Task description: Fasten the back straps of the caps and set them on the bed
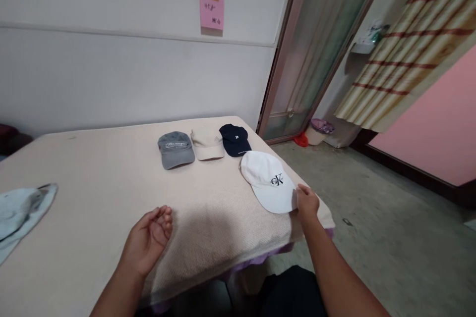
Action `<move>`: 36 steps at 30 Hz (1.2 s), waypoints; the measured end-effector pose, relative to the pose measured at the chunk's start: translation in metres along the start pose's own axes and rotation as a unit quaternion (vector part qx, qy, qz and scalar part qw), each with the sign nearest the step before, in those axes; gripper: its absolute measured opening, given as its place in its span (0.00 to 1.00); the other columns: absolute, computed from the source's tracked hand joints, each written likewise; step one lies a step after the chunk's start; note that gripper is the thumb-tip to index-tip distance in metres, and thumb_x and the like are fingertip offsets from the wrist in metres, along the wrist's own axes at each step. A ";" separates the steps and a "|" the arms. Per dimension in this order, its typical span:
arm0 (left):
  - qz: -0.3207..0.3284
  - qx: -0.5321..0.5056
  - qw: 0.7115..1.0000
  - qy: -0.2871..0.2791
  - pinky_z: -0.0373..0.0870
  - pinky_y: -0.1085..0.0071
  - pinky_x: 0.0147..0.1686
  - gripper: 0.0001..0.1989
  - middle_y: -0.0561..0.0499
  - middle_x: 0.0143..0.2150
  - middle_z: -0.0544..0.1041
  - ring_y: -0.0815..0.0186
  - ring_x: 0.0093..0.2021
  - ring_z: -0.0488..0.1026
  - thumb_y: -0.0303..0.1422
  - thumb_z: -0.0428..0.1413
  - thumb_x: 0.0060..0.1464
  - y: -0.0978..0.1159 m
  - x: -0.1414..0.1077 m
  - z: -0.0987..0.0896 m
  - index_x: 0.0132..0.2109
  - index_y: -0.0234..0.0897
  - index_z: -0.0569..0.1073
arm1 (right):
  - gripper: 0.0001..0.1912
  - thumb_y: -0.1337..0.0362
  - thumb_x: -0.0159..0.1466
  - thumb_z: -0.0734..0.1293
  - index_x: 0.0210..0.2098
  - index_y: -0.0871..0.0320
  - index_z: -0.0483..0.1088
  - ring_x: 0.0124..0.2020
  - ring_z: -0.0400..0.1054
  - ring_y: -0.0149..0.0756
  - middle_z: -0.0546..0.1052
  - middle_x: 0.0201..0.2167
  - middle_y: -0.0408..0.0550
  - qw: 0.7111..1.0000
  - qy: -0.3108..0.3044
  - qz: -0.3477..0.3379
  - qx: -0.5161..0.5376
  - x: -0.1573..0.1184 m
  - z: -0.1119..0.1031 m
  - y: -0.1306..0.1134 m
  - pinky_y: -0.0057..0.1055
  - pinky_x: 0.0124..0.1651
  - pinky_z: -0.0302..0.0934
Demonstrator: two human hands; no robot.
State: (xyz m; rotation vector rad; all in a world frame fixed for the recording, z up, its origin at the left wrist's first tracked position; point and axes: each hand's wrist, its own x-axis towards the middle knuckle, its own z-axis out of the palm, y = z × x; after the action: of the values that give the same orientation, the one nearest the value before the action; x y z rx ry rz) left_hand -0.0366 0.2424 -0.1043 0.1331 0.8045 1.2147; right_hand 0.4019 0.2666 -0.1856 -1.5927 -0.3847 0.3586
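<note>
My right hand (308, 201) pinches the brim edge of a white cap (263, 169) with dark letters, near the right side of the cloth-covered table (111, 173). Palm up and fingers loosely curled, my left hand (151, 237) is over the table's front part and holds nothing. Behind the white cap, a navy cap (234, 138), a beige cap (207, 142) and a grey cap (175, 148) form a row, brims facing me.
A pale blue hat (22, 210) lies at the table's left edge. The white wall (130, 79) behind bears a pink note (211, 12). Right of the table are a sliding door (312, 44), a waste bin (318, 132) and a curtain (401, 49).
</note>
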 end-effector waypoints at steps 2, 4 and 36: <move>-0.003 -0.003 1.000 -0.003 0.74 0.77 0.22 0.09 0.47 0.27 0.74 0.72 0.22 0.71 0.19 0.47 0.53 0.002 0.000 -0.003 0.31 0.29 0.72 | 0.12 0.67 0.45 0.65 0.30 0.60 0.72 0.41 0.67 0.44 0.75 0.31 0.49 0.999 0.010 -0.041 -0.033 -0.005 0.000 -0.009 0.41 0.50 0.57; 0.000 -0.005 1.000 -0.003 0.73 0.77 0.22 0.09 0.48 0.27 0.74 0.72 0.22 0.71 0.19 0.47 0.53 0.004 -0.001 -0.006 0.31 0.29 0.72 | 0.13 0.68 0.47 0.63 0.33 0.61 0.72 0.43 0.66 0.44 0.75 0.34 0.50 0.996 0.002 -0.075 -0.050 -0.017 0.003 -0.020 0.43 0.53 0.54; 0.340 -0.108 0.842 0.404 0.71 0.71 0.27 0.11 0.50 0.38 0.73 0.70 0.30 0.71 0.33 0.52 0.58 0.189 -0.066 -0.230 0.45 0.33 0.70 | 0.08 0.72 0.58 0.56 0.31 0.58 0.65 0.31 0.65 0.34 0.71 0.29 0.47 0.669 -0.689 -0.256 -0.110 -0.356 0.124 -0.027 0.30 0.35 0.57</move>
State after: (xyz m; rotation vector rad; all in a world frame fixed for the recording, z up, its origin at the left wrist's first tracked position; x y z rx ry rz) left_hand -0.3330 0.1839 -0.1448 -0.3409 1.4070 2.0862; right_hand 0.0274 0.2170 -0.1673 -1.0470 -2.0601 1.0756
